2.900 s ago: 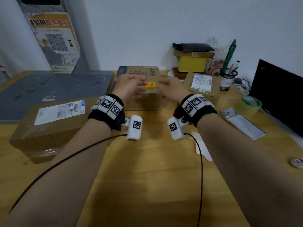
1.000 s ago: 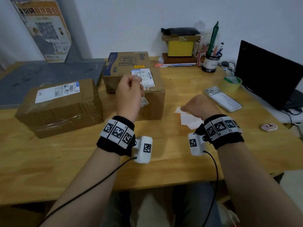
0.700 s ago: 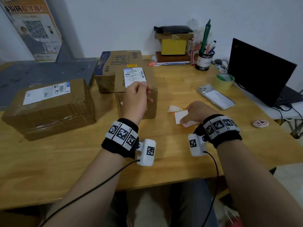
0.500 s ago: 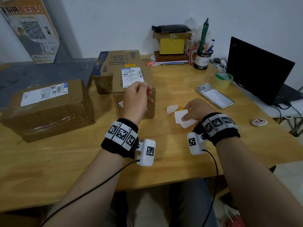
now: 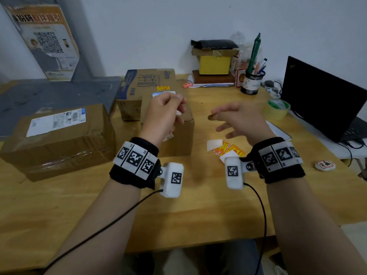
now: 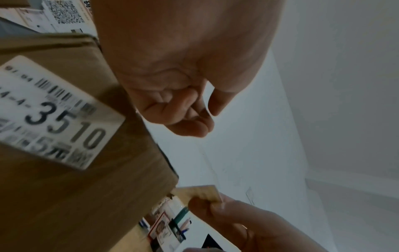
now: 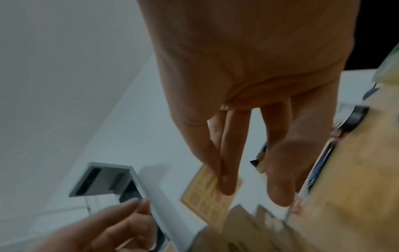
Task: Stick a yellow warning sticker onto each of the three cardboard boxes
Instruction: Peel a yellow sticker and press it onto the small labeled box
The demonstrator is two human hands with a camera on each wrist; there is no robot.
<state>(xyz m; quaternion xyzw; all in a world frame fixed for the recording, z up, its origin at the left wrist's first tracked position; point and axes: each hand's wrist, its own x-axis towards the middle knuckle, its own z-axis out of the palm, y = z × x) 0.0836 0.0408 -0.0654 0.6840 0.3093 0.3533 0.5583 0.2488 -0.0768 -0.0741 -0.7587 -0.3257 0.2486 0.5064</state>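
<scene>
Three cardboard boxes stand on the wooden table: a large one at the left, a blue-printed one at the back with a yellow sticker on its top, and a small one in front of it. My right hand is raised above the table and pinches a yellow warning sticker between thumb and fingers. My left hand hovers in front of the small box with curled fingers, and I see nothing in it. More yellow stickers and white backing scraps lie under my right wrist.
A black laptop stands at the right edge, with a tape roll and a pen cup beside it. A yellow box on books sits at the back. A round badge lies at the right. A grey surface adjoins the table's left.
My right hand has risen from the sticker pile on the table, pinching one yellow sticker. My left hand stays raised by the small box.
</scene>
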